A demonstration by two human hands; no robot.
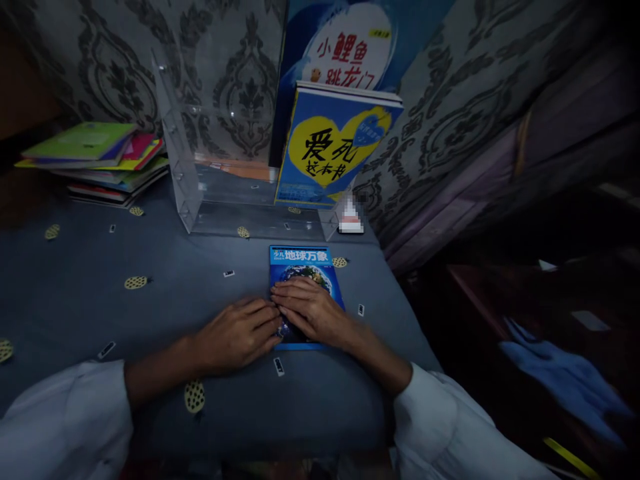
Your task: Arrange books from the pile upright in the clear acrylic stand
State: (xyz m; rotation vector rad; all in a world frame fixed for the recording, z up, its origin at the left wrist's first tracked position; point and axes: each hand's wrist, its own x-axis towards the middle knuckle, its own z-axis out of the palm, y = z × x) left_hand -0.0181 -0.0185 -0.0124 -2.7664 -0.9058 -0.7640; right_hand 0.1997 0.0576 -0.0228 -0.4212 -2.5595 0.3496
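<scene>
A blue book (pixel 300 255) with a globe on its cover lies flat on the table. My right hand (pixel 313 307) rests palm down across the middle of the cover, its fingers stretched out toward the left edge. Beside it, my left hand (pixel 243 333) lies on the table with its fingertips at the book's left edge, close to the right fingertips. The fingers of both hands are extended rather than gripping. Part of the cover is hidden under the hands.
Behind the book stands a clear acrylic rack (pixel 240 220) holding a blue and yellow book (pixel 295 153) and a larger blue book (pixel 345 40) at its right end. A stack of thin books (pixel 95 150) lies back left. A small blurred-out object (pixel 351 217) stands right of the rack.
</scene>
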